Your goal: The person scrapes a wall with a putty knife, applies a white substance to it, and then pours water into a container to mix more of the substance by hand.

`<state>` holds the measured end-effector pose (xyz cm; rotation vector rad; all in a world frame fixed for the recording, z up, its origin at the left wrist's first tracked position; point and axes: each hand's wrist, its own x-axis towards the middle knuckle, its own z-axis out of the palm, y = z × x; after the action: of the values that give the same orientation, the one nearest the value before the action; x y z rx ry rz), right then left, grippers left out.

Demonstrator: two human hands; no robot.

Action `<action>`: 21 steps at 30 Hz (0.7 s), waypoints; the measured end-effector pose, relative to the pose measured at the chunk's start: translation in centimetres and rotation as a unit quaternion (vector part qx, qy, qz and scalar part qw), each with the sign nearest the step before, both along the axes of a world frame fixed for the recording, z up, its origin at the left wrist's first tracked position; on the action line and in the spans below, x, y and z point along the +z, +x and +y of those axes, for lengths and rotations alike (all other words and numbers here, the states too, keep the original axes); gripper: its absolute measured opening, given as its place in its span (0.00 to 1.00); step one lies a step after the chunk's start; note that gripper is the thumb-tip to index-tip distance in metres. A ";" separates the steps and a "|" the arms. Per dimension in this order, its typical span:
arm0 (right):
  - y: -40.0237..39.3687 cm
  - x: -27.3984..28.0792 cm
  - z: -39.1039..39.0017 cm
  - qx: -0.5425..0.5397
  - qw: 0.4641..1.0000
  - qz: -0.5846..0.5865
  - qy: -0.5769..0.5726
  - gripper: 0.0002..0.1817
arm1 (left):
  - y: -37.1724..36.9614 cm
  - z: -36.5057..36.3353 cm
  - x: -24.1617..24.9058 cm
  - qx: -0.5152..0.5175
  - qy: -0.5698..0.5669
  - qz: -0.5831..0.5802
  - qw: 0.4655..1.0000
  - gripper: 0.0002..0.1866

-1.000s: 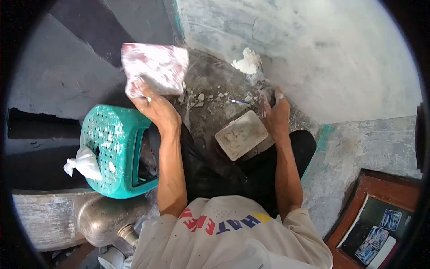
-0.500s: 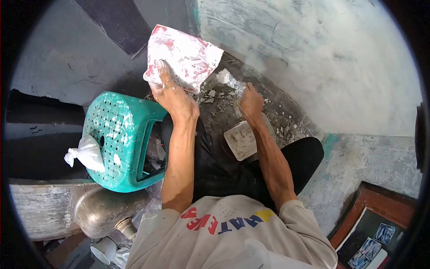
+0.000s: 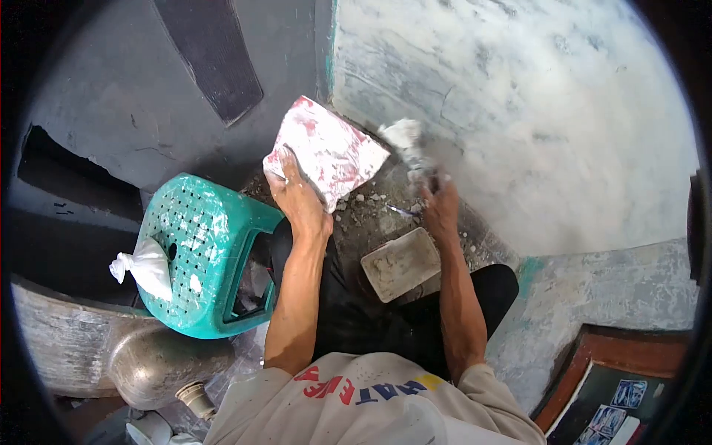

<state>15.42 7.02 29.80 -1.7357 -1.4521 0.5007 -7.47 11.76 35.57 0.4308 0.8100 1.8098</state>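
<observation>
My left hand [image 3: 300, 198] grips the lower left edge of a flat red board [image 3: 330, 152] smeared with white paste, its thumb on top. To the right, my right hand [image 3: 439, 200] is closed round the handle of a putty knife [image 3: 417, 159], which is blurred. A lump of white paste sits on the blade, near the wall. Below my hands a rectangular tub [image 3: 402, 265] with greyish residue stands on the dirty floor.
A green plastic stool [image 3: 194, 252] with a knotted white bag [image 3: 148, 271] stands at the left. A patchy white wall [image 3: 519, 126] rises at the right. Rubble lies on the floor [image 3: 363, 211]. A metal pot [image 3: 159, 363] and a wood-framed panel [image 3: 623, 356] are lower down.
The view has shifted. My right hand has moved right with the putty knife, whose paste-covered blade is now nearer the wall. My left hand still holds the board, now lower in view.
</observation>
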 end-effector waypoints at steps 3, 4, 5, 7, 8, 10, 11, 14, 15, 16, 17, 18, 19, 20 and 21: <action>0.0 4.2 -1.5 0.046 0.912 0.368 0.176 0.17 | -0.3 -0.4 0.1 -0.089 -0.039 0.044 0.994 0.21; -0.3 5.9 -2.2 0.043 0.959 0.219 0.173 0.19 | -0.3 -0.8 0.3 -0.152 -0.084 0.089 0.981 0.22; -0.4 6.8 -2.8 0.037 0.983 0.064 0.167 0.22 | -0.1 -1.0 0.2 -0.186 -0.093 0.087 0.974 0.23; -0.9 6.5 -3.1 0.061 0.972 -0.059 0.219 0.25 | 0.9 -0.8 -0.7 -0.191 -0.060 0.063 0.978 0.23; -1.2 6.0 -3.1 0.079 0.945 -0.175 0.263 0.28 | 1.4 -0.8 -1.1 -0.198 -0.032 0.044 0.979 0.23; -1.7 4.9 -2.8 0.089 0.933 -0.161 0.310 0.31 | 1.8 -1.6 -0.9 -0.230 -0.019 0.004 0.973 0.26; -1.9 4.5 -2.8 0.070 0.930 -0.173 0.316 0.31 | 1.9 -1.6 -1.4 -0.248 -0.020 0.006 0.968 0.25; -2.2 3.3 -2.8 0.041 0.932 -0.165 0.320 0.31 | 2.0 -1.3 -1.7 -0.270 -0.029 0.019 0.962 0.23; -1.9 3.1 -2.7 0.038 0.934 -0.154 0.319 0.31 | 2.2 -1.5 -1.0 -0.266 -0.028 0.004 0.963 0.22; -1.6 2.7 -2.7 0.037 0.935 -0.154 0.318 0.31 | 2.3 -1.8 -0.7 -0.264 -0.031 -0.013 0.964 0.22; -1.3 2.4 -2.6 0.036 0.941 -0.148 0.302 0.30 | 2.4 -1.9 -0.7 -0.265 -0.030 -0.012 0.964 0.22; -1.1 2.0 -2.6 0.035 0.947 -0.140 0.286 0.30 | 2.4 -2.0 -0.6 -0.276 -0.026 -0.052 0.959 0.22; -0.7 0.8 -2.5 0.033 0.946 -0.139 0.291 0.30 | 2.3 -1.7 -0.5 -0.287 -0.018 -0.089 0.954 0.22; -0.3 -0.9 -2.9 0.056 0.955 -0.143 0.253 0.30 | 2.1 -1.6 -0.5 -0.289 -0.014 -0.085 0.954 0.22; -0.4 -0.8 -3.3 0.079 0.963 -0.148 0.212 0.30 | 2.1 -1.6 -0.6 -0.260 -0.002 -0.056 0.964 0.22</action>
<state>15.02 3.72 28.95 -1.3964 -1.7658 -0.0035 -5.38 10.12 34.94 0.4811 0.5560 1.3283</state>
